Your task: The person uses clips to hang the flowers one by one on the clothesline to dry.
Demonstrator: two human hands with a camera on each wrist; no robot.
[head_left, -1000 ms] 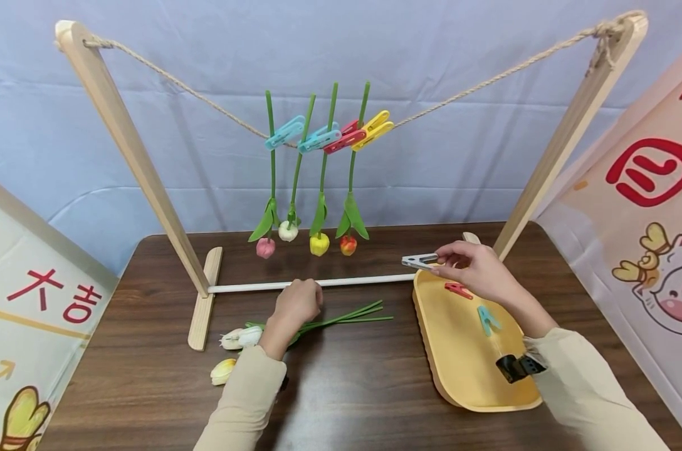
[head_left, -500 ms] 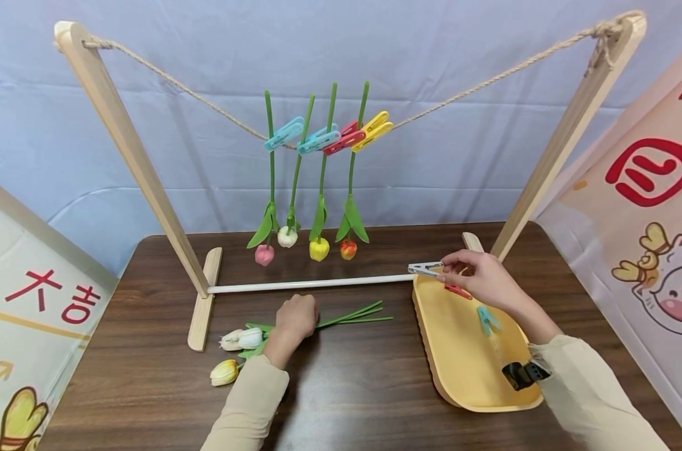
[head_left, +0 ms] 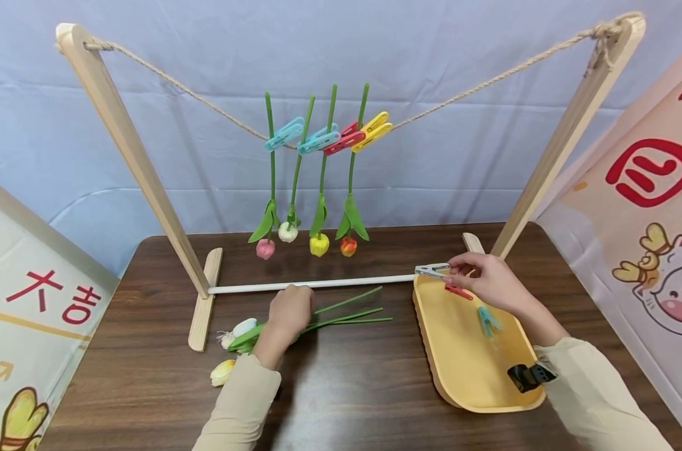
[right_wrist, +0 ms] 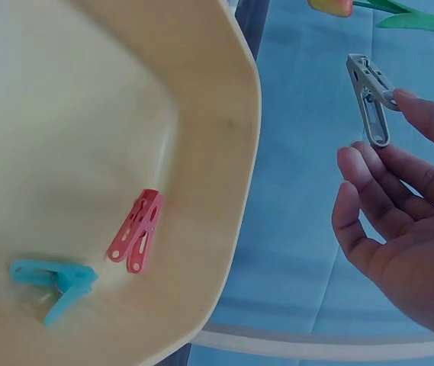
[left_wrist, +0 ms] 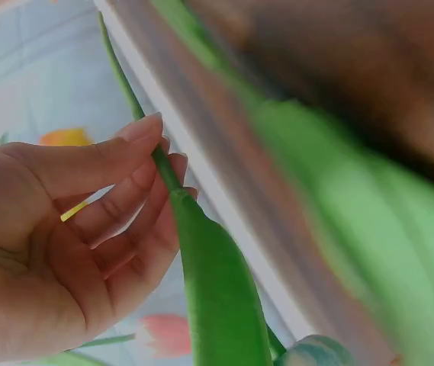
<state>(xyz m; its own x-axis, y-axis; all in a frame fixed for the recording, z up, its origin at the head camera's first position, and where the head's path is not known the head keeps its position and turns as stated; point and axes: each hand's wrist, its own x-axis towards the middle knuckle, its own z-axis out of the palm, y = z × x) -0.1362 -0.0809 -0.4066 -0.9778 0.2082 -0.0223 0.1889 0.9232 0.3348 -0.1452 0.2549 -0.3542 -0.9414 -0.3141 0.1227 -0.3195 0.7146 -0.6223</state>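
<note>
As a flower stem is pinched low centre by the left hand, and a grey clothespin centre-right by the right hand, pegging is seemingly being set up, a lift to the upper rope likely called for.

From my station I see a dark wood-grain worktop carrying a yellow tray. Well left of the tray lie a yellow tulip bloom and, nearer it, green stems. One wooden foot stands farthest left, another just behind.

There are seven clothespins, seven tulips, one tray.
</note>
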